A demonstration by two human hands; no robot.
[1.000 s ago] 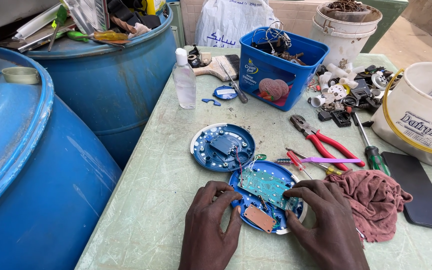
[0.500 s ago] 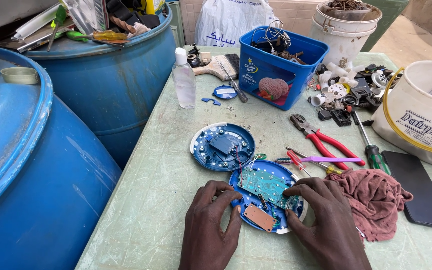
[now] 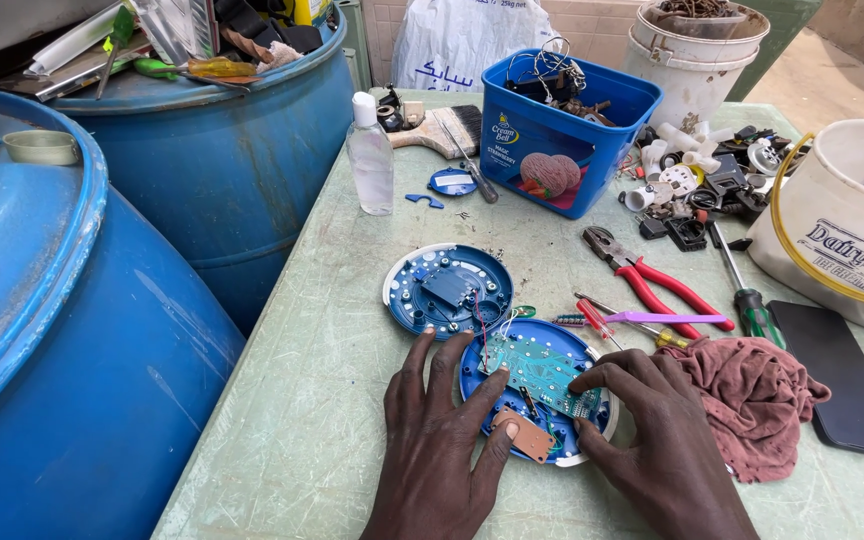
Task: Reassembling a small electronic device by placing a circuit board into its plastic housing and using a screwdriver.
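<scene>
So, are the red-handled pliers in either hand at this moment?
No, the red-handled pliers lie on the table, while both the left hand and right hand rest on the round blue casing.

Green table [image 3: 332, 330] (daylit), blue drums [image 3: 82, 330] beside
</scene>
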